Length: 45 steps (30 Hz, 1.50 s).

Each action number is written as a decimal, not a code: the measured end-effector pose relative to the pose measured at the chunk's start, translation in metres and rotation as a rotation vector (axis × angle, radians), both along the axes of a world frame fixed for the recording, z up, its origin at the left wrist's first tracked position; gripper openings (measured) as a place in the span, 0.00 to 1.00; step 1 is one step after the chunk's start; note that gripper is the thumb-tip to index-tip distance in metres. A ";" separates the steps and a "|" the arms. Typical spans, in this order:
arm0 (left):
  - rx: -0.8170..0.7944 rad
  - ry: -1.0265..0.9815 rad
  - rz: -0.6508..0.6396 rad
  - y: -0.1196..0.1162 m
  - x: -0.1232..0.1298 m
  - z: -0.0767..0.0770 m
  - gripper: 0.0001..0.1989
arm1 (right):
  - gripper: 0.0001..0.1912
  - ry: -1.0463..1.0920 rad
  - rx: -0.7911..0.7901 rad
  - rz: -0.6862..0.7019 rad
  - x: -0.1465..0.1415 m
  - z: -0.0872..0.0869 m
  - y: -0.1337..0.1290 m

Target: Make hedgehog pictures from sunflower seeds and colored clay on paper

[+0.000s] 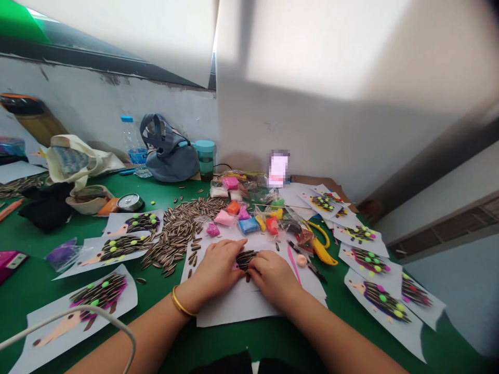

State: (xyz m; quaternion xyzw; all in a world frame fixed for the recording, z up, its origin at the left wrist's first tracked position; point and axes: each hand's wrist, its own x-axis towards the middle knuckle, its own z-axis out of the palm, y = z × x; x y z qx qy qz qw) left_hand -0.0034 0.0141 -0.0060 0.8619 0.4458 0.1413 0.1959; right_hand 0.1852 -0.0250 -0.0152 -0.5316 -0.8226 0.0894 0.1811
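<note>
While your left hand [216, 267] and right hand [273, 275] lie curled on the white sheet [234, 306] near you, their fingertips pinch the seed-covered patch [246, 258] between them, with the loose seed pile [177, 228] just left on the green table [31, 291].

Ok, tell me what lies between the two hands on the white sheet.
In the head view, a seed-covered hedgehog body lies between the left hand and the right hand, both touching it.

Striped seed patch [246, 258] lies flat on white paper sheet [234, 306].
</note>
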 end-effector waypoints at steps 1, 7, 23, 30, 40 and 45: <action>0.001 0.000 -0.002 0.000 0.000 0.000 0.33 | 0.04 -0.001 0.001 -0.002 0.000 0.000 0.000; 0.022 0.010 -0.002 0.000 -0.001 -0.003 0.31 | 0.04 0.009 -0.025 0.003 0.000 0.000 0.000; 0.047 -0.026 -0.027 0.006 -0.004 -0.005 0.19 | 0.13 0.142 0.075 0.023 0.006 0.001 0.002; 0.050 -0.068 0.021 0.012 -0.005 -0.011 0.20 | 0.12 0.123 0.081 0.040 0.004 0.001 0.001; 0.030 -0.084 0.046 0.011 -0.003 -0.005 0.21 | 0.11 0.114 0.098 0.054 0.001 0.000 0.000; 0.002 -0.088 0.029 0.013 -0.004 -0.004 0.18 | 0.16 0.213 0.099 -0.009 0.019 0.008 0.007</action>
